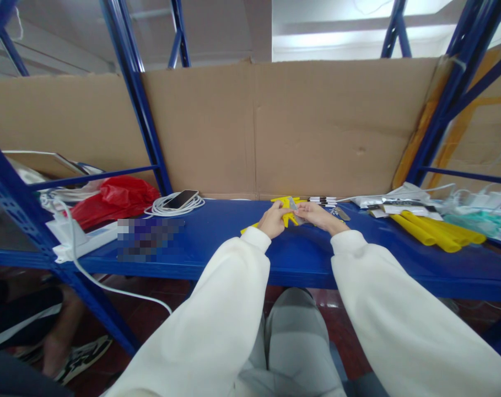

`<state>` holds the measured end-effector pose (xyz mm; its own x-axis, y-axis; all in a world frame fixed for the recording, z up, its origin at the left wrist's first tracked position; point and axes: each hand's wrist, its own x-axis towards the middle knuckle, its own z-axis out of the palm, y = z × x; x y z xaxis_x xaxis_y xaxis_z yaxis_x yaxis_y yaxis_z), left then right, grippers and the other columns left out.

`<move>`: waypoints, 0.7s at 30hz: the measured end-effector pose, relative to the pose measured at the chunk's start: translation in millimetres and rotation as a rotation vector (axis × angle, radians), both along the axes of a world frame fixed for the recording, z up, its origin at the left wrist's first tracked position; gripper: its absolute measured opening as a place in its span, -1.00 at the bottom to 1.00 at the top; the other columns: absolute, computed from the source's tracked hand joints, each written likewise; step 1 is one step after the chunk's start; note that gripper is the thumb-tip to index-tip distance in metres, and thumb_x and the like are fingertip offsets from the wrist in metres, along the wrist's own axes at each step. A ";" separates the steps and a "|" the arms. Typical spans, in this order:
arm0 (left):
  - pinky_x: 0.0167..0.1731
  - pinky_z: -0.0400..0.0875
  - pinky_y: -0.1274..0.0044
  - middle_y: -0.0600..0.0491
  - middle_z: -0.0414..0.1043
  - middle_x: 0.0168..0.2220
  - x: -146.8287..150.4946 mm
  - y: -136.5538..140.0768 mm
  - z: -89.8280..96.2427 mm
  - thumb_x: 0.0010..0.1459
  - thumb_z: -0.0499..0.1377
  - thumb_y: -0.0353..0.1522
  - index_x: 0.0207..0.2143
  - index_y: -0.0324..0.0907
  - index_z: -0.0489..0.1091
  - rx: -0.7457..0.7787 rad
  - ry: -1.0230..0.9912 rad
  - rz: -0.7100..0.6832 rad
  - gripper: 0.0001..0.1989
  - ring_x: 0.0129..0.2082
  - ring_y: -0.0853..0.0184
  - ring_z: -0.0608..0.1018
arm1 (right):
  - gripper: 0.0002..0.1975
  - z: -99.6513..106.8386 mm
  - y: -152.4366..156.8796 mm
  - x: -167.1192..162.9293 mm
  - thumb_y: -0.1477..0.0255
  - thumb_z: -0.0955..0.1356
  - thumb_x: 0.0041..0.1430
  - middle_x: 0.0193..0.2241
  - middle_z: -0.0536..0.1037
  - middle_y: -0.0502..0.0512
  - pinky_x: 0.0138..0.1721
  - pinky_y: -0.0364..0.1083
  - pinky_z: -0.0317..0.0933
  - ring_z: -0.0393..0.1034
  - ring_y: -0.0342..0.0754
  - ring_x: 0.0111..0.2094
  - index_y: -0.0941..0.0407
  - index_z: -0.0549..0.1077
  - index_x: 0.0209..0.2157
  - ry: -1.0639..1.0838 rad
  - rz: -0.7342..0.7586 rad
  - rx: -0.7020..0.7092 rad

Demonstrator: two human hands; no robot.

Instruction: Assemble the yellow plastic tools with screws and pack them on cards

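Note:
My left hand (273,219) and my right hand (317,215) meet over the blue shelf top, fingers closed in pinches. Between them is a small clear plastic bag (300,220), with bright yellow material (290,219) against it at the left fingers. The right fingertips grip the bag's edge. Whether the yellow material lies inside the bag or behind it, I cannot tell. More yellow strips (280,199) show just past the left hand. Small black-and-white pieces (322,200) and a small metallic item (340,214) lie near the right hand.
Coiled white cable (161,208) with a phone (181,199) on it, a red bag (113,198) and a white power strip (89,242) are on the left. Yellow rolls (434,231) and plastic packets (403,201) lie right. Cardboard (316,127) stands behind. Another person's leg (62,325) shows lower left.

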<state>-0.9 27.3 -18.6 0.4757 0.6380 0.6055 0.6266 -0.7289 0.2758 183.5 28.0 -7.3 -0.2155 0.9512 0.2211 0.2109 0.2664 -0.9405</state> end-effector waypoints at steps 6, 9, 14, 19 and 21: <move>0.08 0.46 0.43 -0.04 0.41 0.00 -1.1 3.2 -0.5 0.05 0.12 -0.64 0.05 -0.13 0.56 -0.014 -0.047 -0.003 -0.46 0.00 0.24 0.55 | -0.90 1.6 0.6 -3.6 0.45 0.46 0.08 -0.49 0.55 -0.02 -0.35 -0.17 0.30 0.39 -0.15 -0.48 0.11 0.48 -0.34 0.095 -0.006 -0.043; 0.09 0.47 0.42 -0.02 0.41 0.02 -1.2 6.5 -2.3 0.03 0.14 -0.64 0.08 -0.08 0.54 -0.016 -0.063 -0.030 -0.42 0.01 0.25 0.56 | -0.87 0.7 3.2 -2.5 0.42 0.45 0.12 -0.44 0.55 0.02 -0.40 -0.17 0.30 0.40 -0.13 -0.45 0.09 0.48 -0.26 0.074 -0.084 -0.036; 0.10 0.46 0.45 -0.02 0.41 0.05 -1.1 7.0 -3.0 0.03 0.13 -0.64 0.15 -0.08 0.49 -0.028 -0.075 -0.034 -0.36 0.03 0.24 0.55 | -0.74 -1.2 9.9 4.6 0.29 0.49 0.05 -0.27 0.56 0.08 -0.25 -0.10 0.36 0.43 -0.06 -0.27 0.07 0.46 -0.26 -0.019 -0.293 0.177; 0.14 0.43 0.41 -0.05 0.40 0.10 -0.1 5.2 -2.9 0.03 0.13 -0.64 0.25 -0.10 0.39 -0.044 -0.098 -0.060 -0.29 0.09 0.21 0.53 | -0.74 1.4 15.2 8.6 0.17 0.50 0.01 -0.32 0.52 0.11 0.00 0.05 0.30 0.40 0.05 -0.16 0.07 0.53 -0.47 -0.176 -0.308 0.440; 0.16 0.42 0.40 -0.07 0.39 0.13 0.0 6.9 -4.1 0.02 0.13 -0.64 0.27 -0.12 0.36 -0.039 -0.110 -0.085 -0.27 0.13 0.21 0.50 | -0.75 1.9 16.8 7.9 0.17 0.52 0.00 -0.34 0.50 0.11 0.06 0.10 0.26 0.39 0.07 -0.15 0.05 0.55 -0.52 -0.211 -0.287 0.486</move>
